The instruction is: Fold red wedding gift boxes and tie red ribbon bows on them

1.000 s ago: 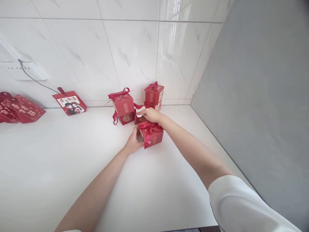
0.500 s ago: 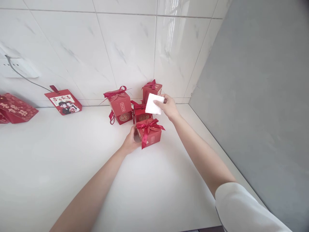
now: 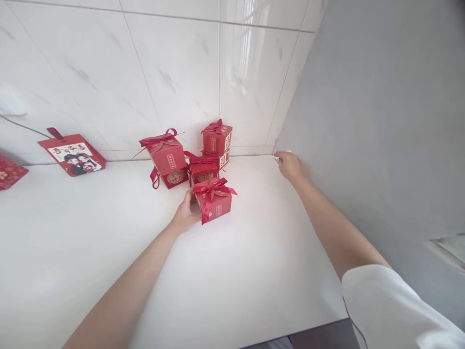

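Observation:
My left hand point(image 3: 184, 214) is closed on the left side of a red gift box point(image 3: 224, 206) tied with a red ribbon bow. Whether this box rests on the counter or is slightly lifted, I cannot tell. Far to the right, near the corner of the wall, my right hand point(image 3: 290, 166) is closed with its fingers pinched. Only a small white edge of the folded white square point(image 3: 278, 154) shows at its fingertips; the rest is hidden. Just behind the held box stands another red ribboned box point(image 3: 203, 167).
A red box stack point(image 3: 169, 160) stands at left, and another stack point(image 3: 217, 138) by the tiled wall point(image 3: 189, 72). A red bag with a printed couple point(image 3: 74, 155) leans against the wall. Another red package point(image 3: 10, 173) lies far left. A grey panel point(image 3: 381, 121) borders the white counter point(image 3: 247, 271) at right.
My right hand has moved right, away from the boxes to the corner, taking the folded white square with it. My left hand still holds the gift box. The view has shifted slightly right.

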Motion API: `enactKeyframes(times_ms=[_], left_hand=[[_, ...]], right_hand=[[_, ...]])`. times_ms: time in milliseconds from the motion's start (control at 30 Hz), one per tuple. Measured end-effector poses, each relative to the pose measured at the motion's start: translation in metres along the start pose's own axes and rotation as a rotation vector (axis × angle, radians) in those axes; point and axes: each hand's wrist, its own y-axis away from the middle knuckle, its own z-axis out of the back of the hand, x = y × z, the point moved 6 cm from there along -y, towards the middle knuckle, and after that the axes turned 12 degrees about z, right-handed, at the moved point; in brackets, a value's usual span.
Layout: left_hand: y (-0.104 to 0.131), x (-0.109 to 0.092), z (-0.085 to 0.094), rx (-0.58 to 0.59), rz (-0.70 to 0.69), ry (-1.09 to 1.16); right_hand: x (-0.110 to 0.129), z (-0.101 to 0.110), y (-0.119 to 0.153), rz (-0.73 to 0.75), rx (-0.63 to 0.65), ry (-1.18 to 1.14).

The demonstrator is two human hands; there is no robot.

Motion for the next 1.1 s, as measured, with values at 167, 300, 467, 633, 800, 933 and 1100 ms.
enactKeyframes(times_ms=[167,300,467,633,800,933,1100], left_hand=[[-0.001,0.001,0.0,-0.002,0.022,-0.012],[-0.001,-0.001,0.0,0.0,0.019,-0.019],[-0.002,0.001,0.001,-0.013,0.029,-0.031],[-0.003,0.003,0.001,-0.003,0.016,-0.012],[-0.003,0.002,0.001,-0.005,0.019,-0.021],[-0.003,0.002,0.001,-0.01,0.015,-0.027],[-0.003,0.0,0.0,-0.003,0.024,-0.026]], right_hand=[[-0.034,-0.039,0.035,-0.024,0.313,-0.063],[-0.036,-0.046,0.065,-0.053,0.353,-0.097],[-0.035,-0.029,0.101,-0.104,0.38,-0.115],[-0.031,-0.008,0.139,-0.166,0.373,-0.108],[-0.013,0.0,0.181,-0.113,0.364,-0.13],[-0.001,0.004,0.212,-0.05,0.373,-0.116],[0.009,0.012,0.226,-0.032,0.374,-0.118]])
